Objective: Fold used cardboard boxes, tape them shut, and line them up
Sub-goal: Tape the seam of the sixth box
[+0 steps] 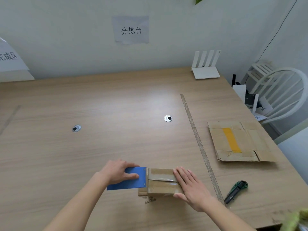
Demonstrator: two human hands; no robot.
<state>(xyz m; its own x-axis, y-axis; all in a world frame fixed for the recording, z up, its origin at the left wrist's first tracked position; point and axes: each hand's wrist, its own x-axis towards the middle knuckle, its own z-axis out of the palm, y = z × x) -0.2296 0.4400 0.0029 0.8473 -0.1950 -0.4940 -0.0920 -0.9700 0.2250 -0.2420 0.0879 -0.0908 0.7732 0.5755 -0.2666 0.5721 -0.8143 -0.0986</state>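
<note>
Brown cardboard: a small folded cardboard box (162, 182) sits on the light wood-grain tabletop (100, 147), near its front edge, with clear tape across its closed top flaps.
Left hand: the left hand (118, 171) grips a blue flat-sided tape dispenser (129, 180), thumb on its blue face and fingers curled over its far edge; the dispenser's end meets the box's left side.
Right hand: the right hand (191, 187) lies flat on the box's right part, fingers straight and pressed on the top, thumb along the near side.
Flattened stock: a flattened brown cardboard box with a yellow tape stripe (240, 140) lies near the right edge, well apart from the folded box.
Divider: a long worn tape strip (199, 144) runs along the tabletop between the two.
Cutter: a green-and-black utility knife (235, 191) lies right of the strip.
</note>
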